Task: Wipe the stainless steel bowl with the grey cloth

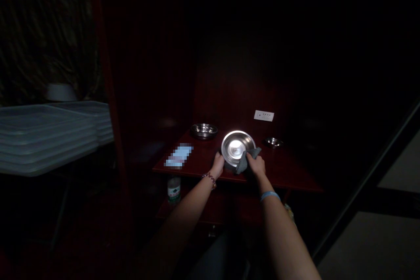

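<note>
Bowl (235, 145) and cloth (242, 165) are held by two bare hands over the front part of a dark red shelf (201, 159). The shiny metal bowl is tipped up, so its round inside is seen, with a bright spot of light in the middle. Whether the shelf is touched by the bowl cannot be told. The bowl's left side is gripped by the left hand (217, 165). The grey cloth is pinched in the right hand (257, 165) and pressed on the bowl's lower right rim. A string of beads (209, 178) is worn on the left wrist, and a blue band (270, 195) on the right one.

Behind the bowl, to the left, a wide metal dish (204, 130) is set on the shelf. To the right, a small metal dish (273, 142) is seen. Above it, a white socket plate (264, 116) is fixed to the back wall (226, 100). Near the shelf's left edge, a pale flat thing (179, 156) is hidden by blur. Below, a clear jar (174, 189) with a green and white label is kept. At far left, flat plastic boxes (46, 140) are stacked.
</note>
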`<state>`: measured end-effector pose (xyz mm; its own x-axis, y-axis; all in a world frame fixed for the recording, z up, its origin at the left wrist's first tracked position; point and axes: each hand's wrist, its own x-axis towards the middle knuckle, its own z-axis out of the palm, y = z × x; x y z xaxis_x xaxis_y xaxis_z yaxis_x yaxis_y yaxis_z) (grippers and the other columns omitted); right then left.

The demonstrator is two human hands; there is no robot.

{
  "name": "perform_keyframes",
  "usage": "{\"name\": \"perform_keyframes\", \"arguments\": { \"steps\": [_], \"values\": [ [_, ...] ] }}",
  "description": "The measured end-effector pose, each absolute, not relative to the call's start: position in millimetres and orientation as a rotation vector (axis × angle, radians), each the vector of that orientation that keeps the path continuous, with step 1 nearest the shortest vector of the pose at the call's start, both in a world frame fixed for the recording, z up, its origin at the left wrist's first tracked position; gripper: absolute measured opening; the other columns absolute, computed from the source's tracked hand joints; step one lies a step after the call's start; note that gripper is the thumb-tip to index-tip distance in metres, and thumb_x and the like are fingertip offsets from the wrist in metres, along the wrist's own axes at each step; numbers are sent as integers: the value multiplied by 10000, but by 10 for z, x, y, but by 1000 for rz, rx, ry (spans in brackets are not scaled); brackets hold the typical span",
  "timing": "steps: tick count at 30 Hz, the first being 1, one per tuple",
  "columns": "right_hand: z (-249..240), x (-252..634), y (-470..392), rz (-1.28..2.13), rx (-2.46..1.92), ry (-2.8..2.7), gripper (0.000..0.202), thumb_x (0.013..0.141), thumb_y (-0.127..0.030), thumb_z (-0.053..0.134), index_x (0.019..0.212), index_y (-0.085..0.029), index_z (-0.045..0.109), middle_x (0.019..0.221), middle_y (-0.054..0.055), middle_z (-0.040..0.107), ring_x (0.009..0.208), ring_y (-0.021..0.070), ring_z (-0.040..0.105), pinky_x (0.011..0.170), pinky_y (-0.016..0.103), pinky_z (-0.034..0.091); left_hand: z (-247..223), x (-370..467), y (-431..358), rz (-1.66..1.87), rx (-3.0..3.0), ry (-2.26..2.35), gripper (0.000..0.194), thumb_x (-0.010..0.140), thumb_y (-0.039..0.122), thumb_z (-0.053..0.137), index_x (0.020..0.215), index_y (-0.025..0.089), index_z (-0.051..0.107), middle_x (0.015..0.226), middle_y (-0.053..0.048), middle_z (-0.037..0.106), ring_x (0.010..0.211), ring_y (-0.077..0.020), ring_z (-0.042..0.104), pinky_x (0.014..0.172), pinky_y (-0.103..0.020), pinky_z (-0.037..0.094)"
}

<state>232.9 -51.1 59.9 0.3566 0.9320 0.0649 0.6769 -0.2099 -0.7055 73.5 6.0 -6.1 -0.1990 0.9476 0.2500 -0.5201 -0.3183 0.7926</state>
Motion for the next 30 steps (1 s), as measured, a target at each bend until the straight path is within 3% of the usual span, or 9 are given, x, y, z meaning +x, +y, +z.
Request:
{"name": "perform_keyframes", "arguments": {
  "steps": [30],
  "values": [
    [561,2366,-493,479,-1969,-1404,638,942,-584,454,1267,-71,648,1228,222,670,1197,296,629,984,332,496,-144,723,149,1707,923,746,378,673,374,794,950,137,695,1025,-135,747,1027,-263,669,997,-441,471]
  ]
}}
